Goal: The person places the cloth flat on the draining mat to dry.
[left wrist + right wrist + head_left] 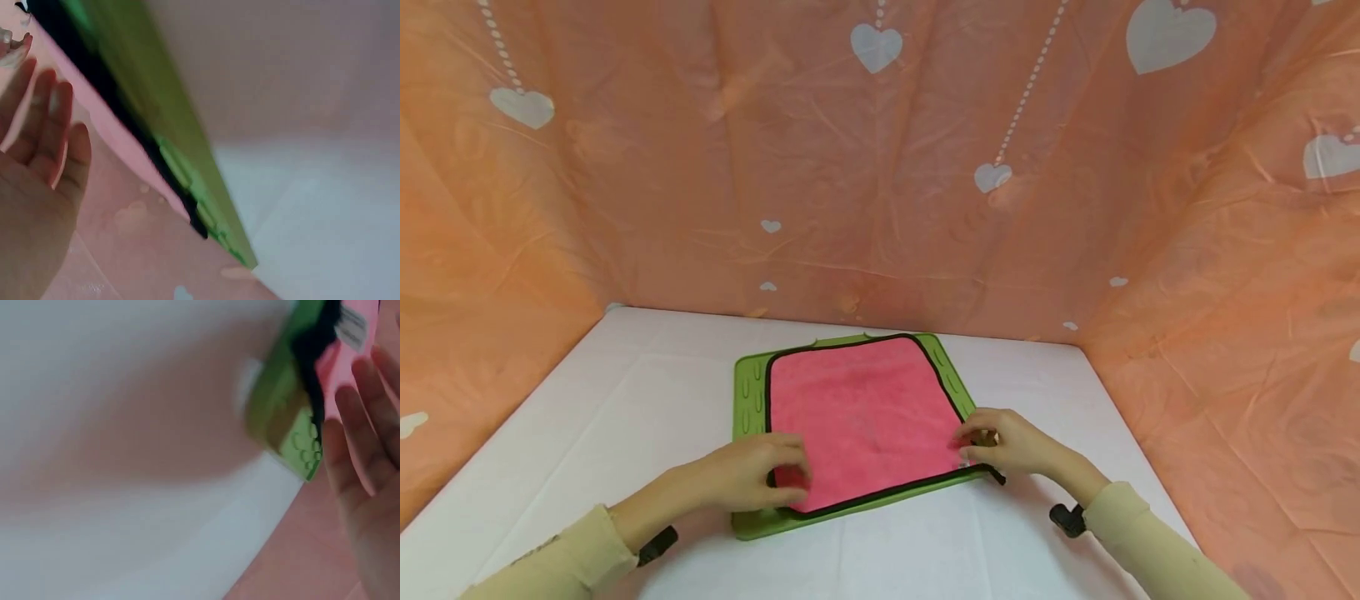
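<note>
A pink cloth (865, 417) with black edging lies spread over a green board (748, 367) with raised oval marks on its border. My left hand (752, 473) hovers at the cloth's near left corner, its fingers loosely bent and gripping nothing. At the near right corner is my right hand (1011, 442), fingers slightly bent; whether the fingertips touch the cloth is hard to tell. A small white label (351, 328) shows on the cloth in the right wrist view. Loose black edging sticks out past the board beneath my right hand.
Beneath the board is a white-covered table (655, 392). Orange-pink sheets (865, 167) with white hearts hang at the back and both sides. A black strap device (1067, 521) sits on each wrist.
</note>
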Action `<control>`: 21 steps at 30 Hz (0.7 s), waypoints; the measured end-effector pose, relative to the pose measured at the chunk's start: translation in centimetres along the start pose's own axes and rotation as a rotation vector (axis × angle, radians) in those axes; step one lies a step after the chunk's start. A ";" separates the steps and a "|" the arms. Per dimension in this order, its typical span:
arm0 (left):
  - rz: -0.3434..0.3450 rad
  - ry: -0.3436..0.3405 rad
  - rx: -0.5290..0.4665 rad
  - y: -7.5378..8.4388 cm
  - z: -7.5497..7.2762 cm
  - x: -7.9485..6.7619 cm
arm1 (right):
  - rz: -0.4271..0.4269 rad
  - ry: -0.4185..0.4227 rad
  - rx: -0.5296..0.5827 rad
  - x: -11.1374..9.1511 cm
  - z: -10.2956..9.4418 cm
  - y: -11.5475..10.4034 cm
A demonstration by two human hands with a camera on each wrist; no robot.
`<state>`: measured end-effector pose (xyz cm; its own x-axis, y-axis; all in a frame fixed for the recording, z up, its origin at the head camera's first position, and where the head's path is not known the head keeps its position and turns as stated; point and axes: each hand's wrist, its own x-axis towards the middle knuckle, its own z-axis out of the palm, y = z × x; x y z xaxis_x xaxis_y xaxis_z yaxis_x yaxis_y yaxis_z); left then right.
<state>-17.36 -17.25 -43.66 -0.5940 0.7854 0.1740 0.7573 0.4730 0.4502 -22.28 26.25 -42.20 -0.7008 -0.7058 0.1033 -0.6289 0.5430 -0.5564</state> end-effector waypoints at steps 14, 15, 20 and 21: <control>-0.245 -0.053 0.260 -3.9 -2.3 7.9 | 0.181 -0.064 -0.178 9.7 0.2 0.0; -0.259 -0.075 0.261 -4.1 -2.3 8.4 | 0.189 -0.078 -0.178 10.2 0.4 0.1; -0.319 -0.171 0.263 -5.0 -1.9 10.2 | 0.191 -0.152 -0.217 12.1 1.2 0.5; -0.328 -0.187 0.267 -5.1 -1.8 10.4 | 0.191 -0.166 -0.229 12.4 1.4 0.5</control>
<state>-27.87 -12.26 -42.62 -0.7734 0.6240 -0.1119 0.5954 0.7756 0.2096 -30.81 17.13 -42.31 -0.7609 -0.6355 -0.1310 -0.5639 0.7475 -0.3510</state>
